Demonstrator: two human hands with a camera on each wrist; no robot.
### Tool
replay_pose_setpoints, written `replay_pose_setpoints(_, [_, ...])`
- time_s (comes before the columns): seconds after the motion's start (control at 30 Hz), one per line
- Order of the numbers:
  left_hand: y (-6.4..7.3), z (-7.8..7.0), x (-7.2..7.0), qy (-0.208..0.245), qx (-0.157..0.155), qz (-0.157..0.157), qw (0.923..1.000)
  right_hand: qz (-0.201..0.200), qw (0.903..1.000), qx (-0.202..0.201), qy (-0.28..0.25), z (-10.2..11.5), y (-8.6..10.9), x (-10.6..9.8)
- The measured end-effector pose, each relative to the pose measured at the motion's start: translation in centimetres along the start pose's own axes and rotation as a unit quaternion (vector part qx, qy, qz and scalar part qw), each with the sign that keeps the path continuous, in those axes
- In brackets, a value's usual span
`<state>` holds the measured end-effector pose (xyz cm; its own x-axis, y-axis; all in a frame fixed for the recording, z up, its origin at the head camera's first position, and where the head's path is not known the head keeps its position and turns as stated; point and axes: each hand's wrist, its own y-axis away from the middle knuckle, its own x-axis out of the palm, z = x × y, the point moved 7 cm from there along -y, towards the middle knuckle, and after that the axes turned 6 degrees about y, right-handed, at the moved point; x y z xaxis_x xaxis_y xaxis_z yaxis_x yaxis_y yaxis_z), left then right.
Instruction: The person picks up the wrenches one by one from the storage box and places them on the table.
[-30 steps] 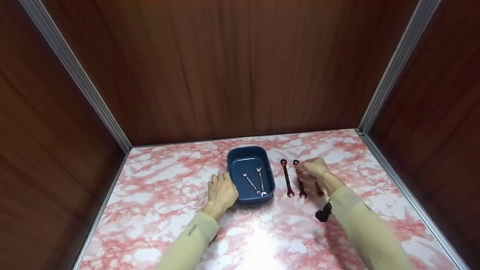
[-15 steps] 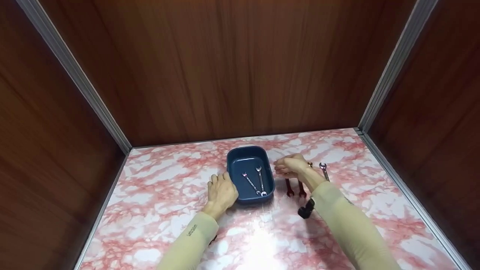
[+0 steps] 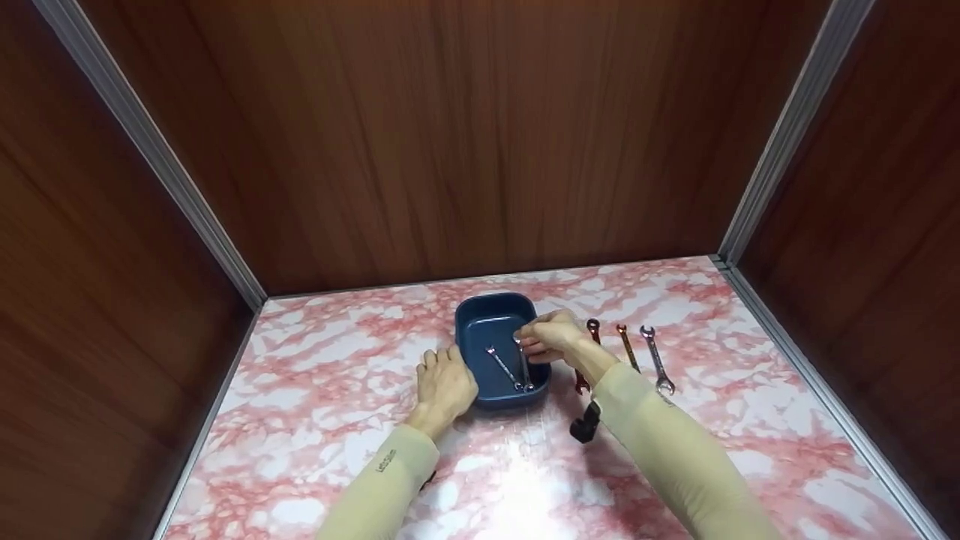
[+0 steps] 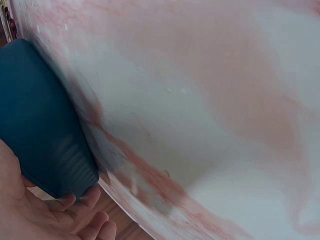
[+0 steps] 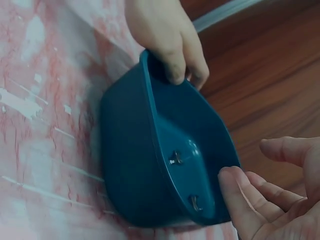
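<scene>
A deep blue plastic box (image 3: 493,403) stands on the table with two silver wrenches lying in it, a left one (image 3: 504,367) and a right one (image 3: 524,367). My left hand (image 3: 445,382) grips its left wall, thumb over the rim, as the right wrist view shows. My right hand (image 3: 553,337) reaches over the right wall, fingertips near the upper end of the right silver wrench. In the right wrist view its thumb (image 5: 285,150) and fingers (image 5: 245,200) are spread apart, with nothing between them. Only the ends of the silver wrenches show there.
Right of the box lie more wrenches: red ones partly hidden by my right hand and forearm, one with its ring end (image 3: 593,325) showing, a small gold one (image 3: 628,347) and a silver one (image 3: 657,360). Brown wood-look panels (image 3: 480,150) wall the marbled table (image 3: 337,360).
My right hand has moved left from over the wrenches on the table to inside the box's right rim, uncovering the gold and silver wrenches. My left hand has stayed on the box.
</scene>
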<state>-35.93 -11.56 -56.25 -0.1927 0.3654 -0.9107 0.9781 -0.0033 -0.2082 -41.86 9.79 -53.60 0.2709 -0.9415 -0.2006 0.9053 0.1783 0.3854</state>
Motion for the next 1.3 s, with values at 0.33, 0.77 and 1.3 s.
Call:
replay_pose_setpoints(0.33, [-0.1, 0.0, -0.2, -0.013, 0.001, -0.002, 0.9999, 0.005, 0.9983, 0.001, 0.057, 0.4, -0.9, 2.1])
replay_pose_setpoints(0.77, [-0.3, 0.3, -0.2, -0.008, -0.003, -0.005, 1.0, -0.006, 0.9926, 0.013, 0.12, -0.2, -1.8, 4.3])
replay_pose_setpoints(1.3, [-0.1, 0.0, 0.0, -0.01, 0.005, -0.011, 0.9999, -0.093, 0.9501, 0.037, 0.295, -1.8, -5.8, 5.0])
